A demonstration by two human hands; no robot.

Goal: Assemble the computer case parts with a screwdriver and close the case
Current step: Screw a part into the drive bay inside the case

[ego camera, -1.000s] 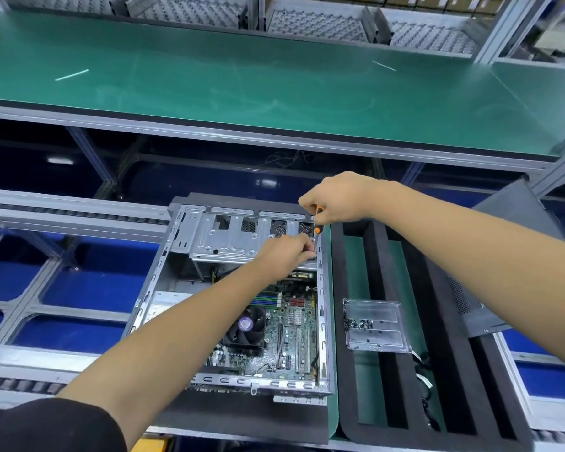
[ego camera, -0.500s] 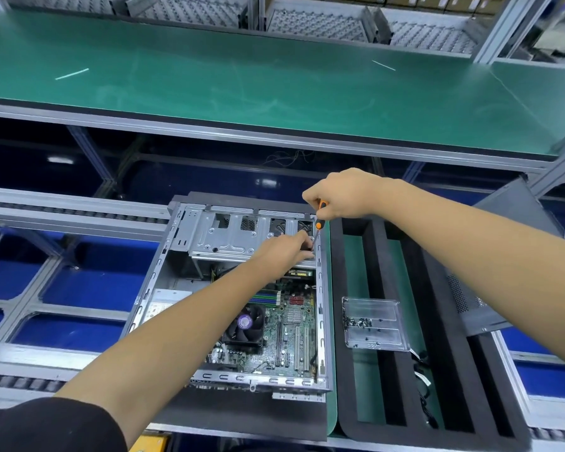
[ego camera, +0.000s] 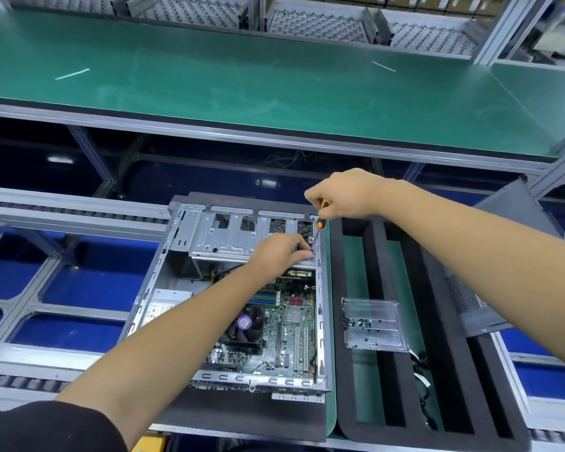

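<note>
A screw is being driven at the far right corner of the open computer case (ego camera: 242, 321), which lies on its side on the counter (ego camera: 330, 402). The right hand (ego camera: 346, 194) wraps its grip around the screwdriver (ego camera: 320, 220). The left hand (ego camera: 281, 252) pinches something at the tip, seemingly the screw, though it is hidden. Next comes steady turning with downward pressure, the left fingers releasing once the threads bite.

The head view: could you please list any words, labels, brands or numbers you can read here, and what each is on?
None can be read.
White label on the power supply: print too small.
Embossed marks on the clear screw tray: blurred.
Purple sticker on the CPU fan: illegible.
Motherboard markings: too small.
</note>
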